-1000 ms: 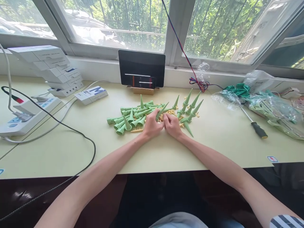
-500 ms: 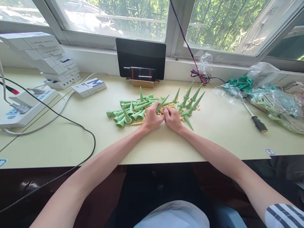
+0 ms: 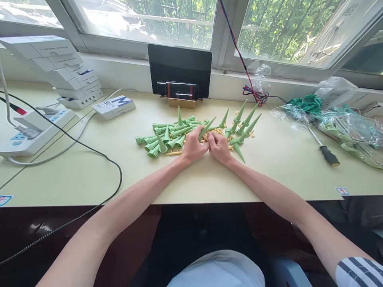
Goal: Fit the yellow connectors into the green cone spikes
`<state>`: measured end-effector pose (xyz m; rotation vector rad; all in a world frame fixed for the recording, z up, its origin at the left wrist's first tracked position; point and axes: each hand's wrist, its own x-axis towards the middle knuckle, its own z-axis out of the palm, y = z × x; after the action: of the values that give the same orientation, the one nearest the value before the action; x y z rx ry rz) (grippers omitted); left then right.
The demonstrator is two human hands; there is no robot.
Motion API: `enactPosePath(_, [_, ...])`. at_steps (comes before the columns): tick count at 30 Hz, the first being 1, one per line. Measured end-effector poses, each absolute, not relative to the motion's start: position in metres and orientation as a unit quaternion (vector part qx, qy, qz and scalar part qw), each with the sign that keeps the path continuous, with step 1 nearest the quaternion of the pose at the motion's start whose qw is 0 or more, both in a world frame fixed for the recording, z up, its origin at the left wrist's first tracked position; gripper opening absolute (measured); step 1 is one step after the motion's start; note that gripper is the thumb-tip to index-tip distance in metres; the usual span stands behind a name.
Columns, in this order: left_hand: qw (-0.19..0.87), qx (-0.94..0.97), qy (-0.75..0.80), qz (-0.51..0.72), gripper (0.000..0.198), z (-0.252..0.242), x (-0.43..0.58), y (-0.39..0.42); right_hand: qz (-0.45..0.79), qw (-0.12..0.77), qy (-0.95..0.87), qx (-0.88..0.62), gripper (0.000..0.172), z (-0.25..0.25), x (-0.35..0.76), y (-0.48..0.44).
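Note:
My left hand is closed around a green cone-shaped spike, whose pointed end sticks up to the right. Against it, my right hand is closed, its fingertips meeting the left hand; what it pinches is hidden. To the left lies a pile of green spikes, a few standing upright. Several green spikes with yellow pieces fitted are grouped to the right. Small yellow parts are scattered around and behind the hands.
Behind the hands, a phone leans on a black tablet. White boxes and a power strip are at the left, with a black cable crossing the table. A screwdriver and plastic bags lie right.
The whole view has shifted slightly. Both hands stay together in nearly the same place among the parts, the left still holding the green spike.

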<state>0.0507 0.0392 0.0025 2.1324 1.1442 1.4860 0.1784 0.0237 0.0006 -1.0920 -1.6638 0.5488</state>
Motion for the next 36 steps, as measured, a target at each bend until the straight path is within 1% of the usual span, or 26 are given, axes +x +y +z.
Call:
enactPosePath(21, [0.132,0.747,0.393,0.519,0.019,0.0015,0.0514,0.0408,0.212,0.522,-0.696,-0.445,0.049,0.0008,0.1794,0.0246])
enactPosePath(36, [0.151,0.746,0.383,0.524,0.019,0.0021,0.0524,0.0399,0.223,0.523,-0.689,-0.450,0.052,0.0004,0.1797,0.0241])
